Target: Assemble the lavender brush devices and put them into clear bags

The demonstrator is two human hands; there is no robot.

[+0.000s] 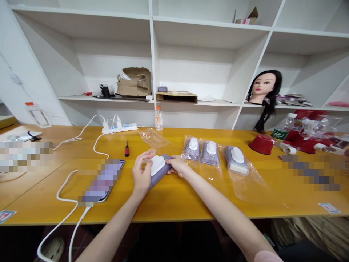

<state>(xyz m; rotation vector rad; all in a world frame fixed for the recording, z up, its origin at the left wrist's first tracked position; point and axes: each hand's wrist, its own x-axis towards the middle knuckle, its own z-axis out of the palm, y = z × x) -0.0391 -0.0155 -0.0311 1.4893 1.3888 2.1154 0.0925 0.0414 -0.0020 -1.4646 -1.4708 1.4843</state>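
Both hands hold a grey-purple device with a raised white oval part [158,174] just above the table. My left hand [142,170] grips its left side, thumb against the white part. At its upper right end, my right hand [177,165] has its fingers closed round the corner. Three similar devices lie to the right in clear plastic bags: one bagged device [192,148], a second bagged device [209,153] and a third bagged device [236,160]. Beyond my left hand lies a clear plastic bag [153,138]. I cannot make out the device's exact kind.
A phone [105,182] with a white cable [58,189] lies at left, near a red screwdriver [127,150]. Behind stand a power strip [122,128] and a small bottle [158,119]. Red containers [262,144] crowd the right; a mannequin head [264,87] sits on the shelf.
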